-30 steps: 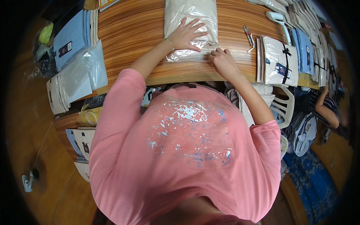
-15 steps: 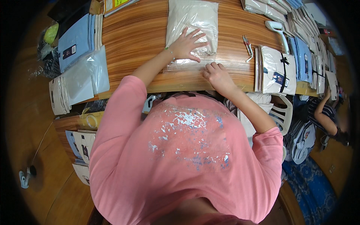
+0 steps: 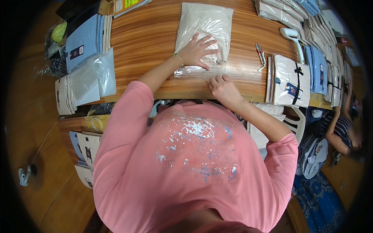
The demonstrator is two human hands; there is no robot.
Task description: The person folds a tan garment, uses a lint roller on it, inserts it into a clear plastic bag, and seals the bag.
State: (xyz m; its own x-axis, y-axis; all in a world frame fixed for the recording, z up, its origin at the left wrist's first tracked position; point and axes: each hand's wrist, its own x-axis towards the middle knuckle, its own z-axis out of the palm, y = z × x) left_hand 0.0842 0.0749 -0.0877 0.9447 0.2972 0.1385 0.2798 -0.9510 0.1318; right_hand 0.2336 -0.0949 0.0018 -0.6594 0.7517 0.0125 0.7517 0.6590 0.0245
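Observation:
A cream folded cloth in a clear plastic bag (image 3: 208, 21) lies flat on the table in front of me, its clear flap toward me. My left hand (image 3: 196, 53) rests on the bag's near part, fingers spread and palm down. My right hand (image 3: 224, 89) is closed at the near edge of the clear flap, knuckles up. Whatever its fingertips may hold is hidden beneath the hand.
Red-handled nippers (image 3: 260, 57) and a white handheld tool (image 3: 293, 39) lie to the right, near packed cloths with a black ribbon (image 3: 285, 79). Blue folded cloths (image 3: 81, 40) and clear bags (image 3: 91, 79) sit left. Another person's arm (image 3: 334, 128) shows at far right.
My right hand has drawn slightly left and nearer to me along the flap's edge. My left hand stays spread on the bag. The whole view has shifted a little.

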